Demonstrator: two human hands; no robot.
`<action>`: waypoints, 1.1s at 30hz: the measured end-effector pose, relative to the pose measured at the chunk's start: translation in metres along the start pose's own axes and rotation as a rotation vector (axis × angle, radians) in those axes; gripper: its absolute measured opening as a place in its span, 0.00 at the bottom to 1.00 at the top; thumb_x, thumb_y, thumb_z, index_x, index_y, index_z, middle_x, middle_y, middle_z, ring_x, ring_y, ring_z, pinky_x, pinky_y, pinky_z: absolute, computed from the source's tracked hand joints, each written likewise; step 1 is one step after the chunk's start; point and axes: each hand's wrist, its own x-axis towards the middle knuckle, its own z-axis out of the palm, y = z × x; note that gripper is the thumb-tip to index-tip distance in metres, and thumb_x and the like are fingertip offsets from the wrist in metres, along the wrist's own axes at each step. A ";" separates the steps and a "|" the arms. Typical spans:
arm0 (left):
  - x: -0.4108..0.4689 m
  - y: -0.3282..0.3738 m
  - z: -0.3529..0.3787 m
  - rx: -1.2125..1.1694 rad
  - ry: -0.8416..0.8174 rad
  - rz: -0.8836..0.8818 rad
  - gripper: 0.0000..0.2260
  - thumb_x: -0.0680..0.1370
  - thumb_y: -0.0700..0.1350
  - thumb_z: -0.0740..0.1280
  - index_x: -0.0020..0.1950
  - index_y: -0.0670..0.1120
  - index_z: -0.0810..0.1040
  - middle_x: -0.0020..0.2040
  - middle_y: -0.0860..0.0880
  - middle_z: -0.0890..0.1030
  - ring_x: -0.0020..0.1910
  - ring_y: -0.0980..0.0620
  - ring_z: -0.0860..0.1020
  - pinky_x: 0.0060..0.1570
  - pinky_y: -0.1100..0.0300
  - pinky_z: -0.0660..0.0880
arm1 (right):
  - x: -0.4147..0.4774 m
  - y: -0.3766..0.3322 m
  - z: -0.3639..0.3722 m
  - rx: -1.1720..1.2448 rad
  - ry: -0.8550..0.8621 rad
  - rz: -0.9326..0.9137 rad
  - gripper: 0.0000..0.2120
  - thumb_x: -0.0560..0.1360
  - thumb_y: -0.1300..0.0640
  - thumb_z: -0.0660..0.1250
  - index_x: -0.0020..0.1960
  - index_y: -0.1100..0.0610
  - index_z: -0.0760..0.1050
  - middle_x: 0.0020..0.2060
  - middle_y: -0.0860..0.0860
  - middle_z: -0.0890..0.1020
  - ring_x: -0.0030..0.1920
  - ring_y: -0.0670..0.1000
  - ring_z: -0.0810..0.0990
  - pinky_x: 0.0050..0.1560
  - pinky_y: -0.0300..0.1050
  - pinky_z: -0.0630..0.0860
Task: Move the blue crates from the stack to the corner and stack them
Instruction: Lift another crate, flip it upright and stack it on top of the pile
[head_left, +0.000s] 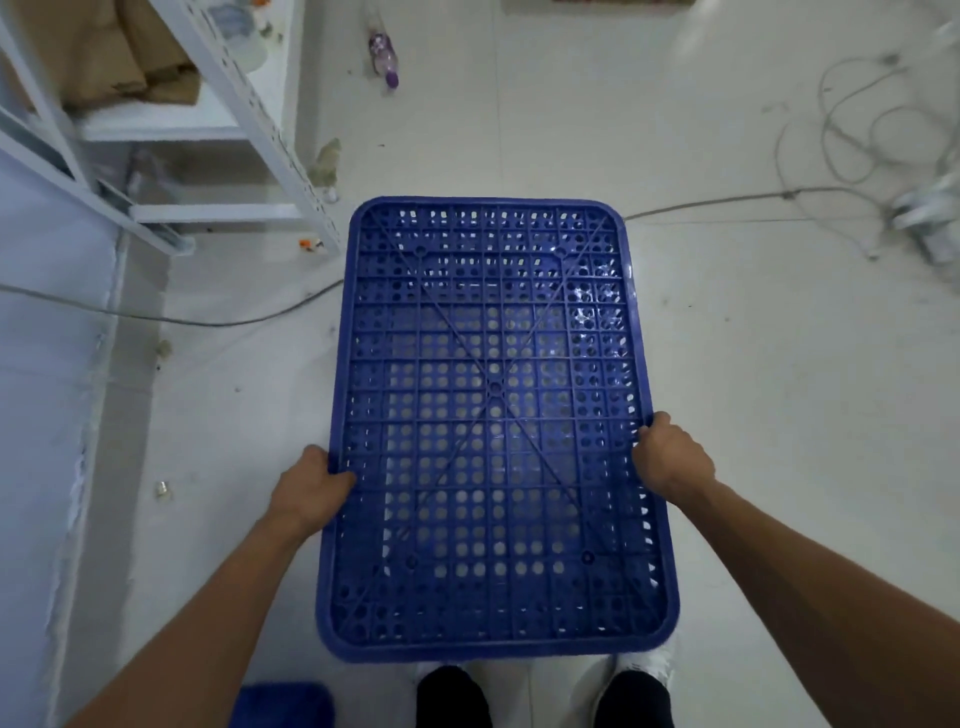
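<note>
View from above, looking down past a person's two bare forearms. Both hands hold one blue crate level in front of the body, its long sides running away from the viewer. The perforated grid base, crossed by diagonal ribs, fills the middle of the view. The left hand grips the crate's left long rim and the right hand grips the right long rim, each a little nearer than the middle. The fingers are curled tightly around the rim on both sides. The crate's near edge hides part of the person's white shoes, so it seems to be held clear of the pale tiled floor rather than resting on it. A white metal shelving rack stands at the far left, a bottle lies on the floor beyond it, and loose cables trail across the far right. A blurred blue shape at the bottom left edge may be another crate, but that cannot be told. Neither the starting stack nor the corner stack shows plainly, so the number of crates already moved is unknown. This one appears to be in mid-carry. It has yet to be set down and stacked.
</note>
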 end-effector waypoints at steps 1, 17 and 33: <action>-0.004 0.008 0.010 -0.003 -0.010 0.003 0.11 0.80 0.46 0.65 0.58 0.42 0.69 0.47 0.46 0.76 0.44 0.49 0.76 0.38 0.57 0.73 | 0.004 0.012 -0.005 -0.007 0.003 0.003 0.14 0.83 0.56 0.52 0.63 0.62 0.67 0.57 0.61 0.79 0.55 0.63 0.79 0.52 0.52 0.72; -0.045 0.078 0.120 -0.140 -0.041 -0.080 0.27 0.79 0.59 0.64 0.70 0.42 0.69 0.64 0.42 0.76 0.57 0.43 0.77 0.55 0.53 0.74 | 0.043 0.133 -0.033 -0.014 -0.004 0.001 0.15 0.82 0.54 0.54 0.64 0.61 0.67 0.56 0.61 0.80 0.53 0.63 0.79 0.51 0.53 0.74; -0.061 0.126 0.182 -0.046 -0.091 0.009 0.48 0.63 0.73 0.65 0.76 0.46 0.64 0.68 0.41 0.73 0.60 0.40 0.77 0.60 0.45 0.77 | 0.036 0.208 -0.065 0.063 0.017 0.104 0.14 0.83 0.52 0.54 0.60 0.62 0.67 0.53 0.60 0.80 0.43 0.57 0.74 0.44 0.49 0.70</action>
